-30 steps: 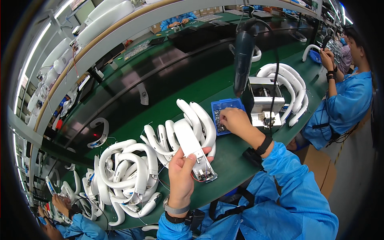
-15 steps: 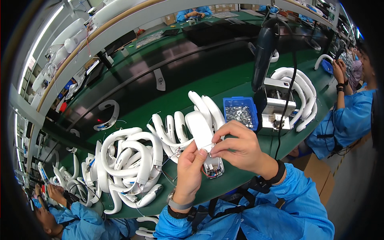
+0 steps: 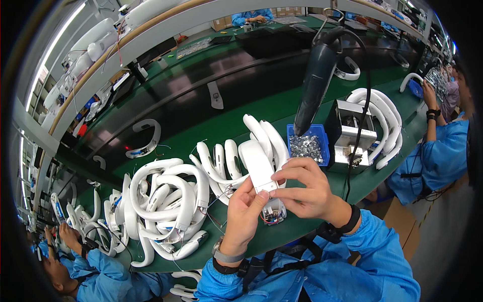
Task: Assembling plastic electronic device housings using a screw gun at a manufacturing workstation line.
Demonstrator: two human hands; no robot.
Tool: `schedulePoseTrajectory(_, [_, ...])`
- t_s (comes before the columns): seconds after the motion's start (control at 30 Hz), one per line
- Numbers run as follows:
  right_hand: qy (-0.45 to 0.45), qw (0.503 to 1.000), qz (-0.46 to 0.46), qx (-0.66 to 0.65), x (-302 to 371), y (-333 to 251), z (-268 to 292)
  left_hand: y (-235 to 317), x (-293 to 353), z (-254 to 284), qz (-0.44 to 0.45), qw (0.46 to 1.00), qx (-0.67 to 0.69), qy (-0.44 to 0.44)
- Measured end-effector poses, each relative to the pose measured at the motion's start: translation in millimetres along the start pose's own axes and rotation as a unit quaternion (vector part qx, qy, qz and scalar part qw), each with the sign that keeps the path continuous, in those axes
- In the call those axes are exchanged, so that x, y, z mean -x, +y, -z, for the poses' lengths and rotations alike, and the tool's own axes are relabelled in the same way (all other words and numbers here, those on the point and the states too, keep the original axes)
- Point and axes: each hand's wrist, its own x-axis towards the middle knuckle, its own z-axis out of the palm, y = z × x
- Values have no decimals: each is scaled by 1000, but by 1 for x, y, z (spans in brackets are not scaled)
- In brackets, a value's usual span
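Between my hands is a white plastic housing point(image 3: 257, 168), long and rounded at its far end. My left hand point(image 3: 243, 212) grips its near left edge, thumb on top. My right hand point(image 3: 308, 194) is closed at its near right corner, fingertips against it; whether a small part is also pinched there cannot be made out. Just below sits an open white end point(image 3: 274, 214) with a circuit board and coloured wires. A dark electric screwdriver point(image 3: 317, 83) hangs tilted over a blue bin point(image 3: 326, 146) of small metal pieces.
White curved housings point(image 3: 168, 216) lie piled on the green bench left of my hands, with several more just beyond. A metal device point(image 3: 354, 133) stands right, beside stacked white arcs point(image 3: 392, 126). Co-workers in blue sit at left point(image 3: 108, 272) and right point(image 3: 432, 161). A shelf rail point(image 3: 151, 35) crosses above.
The hanging screwdriver has swung left and tilted over the blue bin. My right fingers have shifted slightly at the housing's near corner. The whole view has moved a little.
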Motion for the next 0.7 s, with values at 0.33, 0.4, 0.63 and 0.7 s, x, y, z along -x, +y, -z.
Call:
schedulePoseTrajectory(0.33, [162,888,-207,-378,-84,56,66,6,-3,-14,20,996,-74,54])
schedulePoseTrajectory(0.4, [123,905,-229,-335,-80,61,83,6,-4,-15,23,995,-75,66])
schedulePoseTrajectory(0.63, [200,905,-327,-187,-40,45,124,2,-8,-4,9,996,-61,67])
schedulePoseTrajectory(0.7, [287,907,-272,-146,-7,54,127,4,-8,-12,3,995,-70,75])
